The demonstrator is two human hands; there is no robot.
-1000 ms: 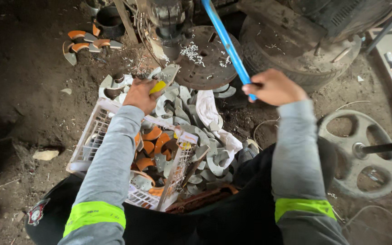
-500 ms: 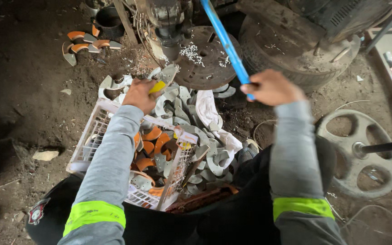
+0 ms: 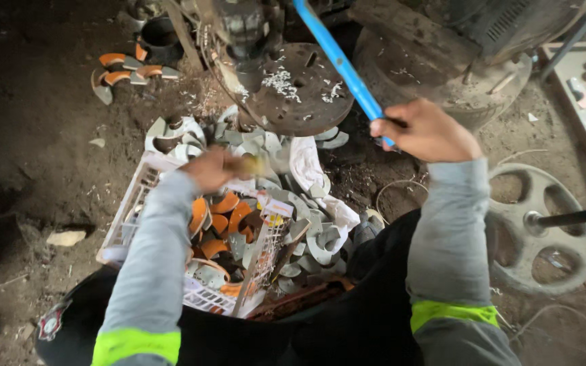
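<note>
Gripped tight in our right hand [image 3: 428, 130] is the blue lever [image 3: 339, 64] of the press, fist closed near its lower end, while our left hand [image 3: 215, 168] pinches a small yellowish piece [image 3: 258, 164], blurred, just above the white crate [image 3: 130, 203] of grey and orange curved metal parts [image 3: 228, 217]. We judge this the feeding step; next calls for seating the piece squarely on the round plate [image 3: 300, 88] before pulling. Dirt floor [image 3: 35, 135] all around, a spoked wheel [image 3: 544, 230] at right.
</note>
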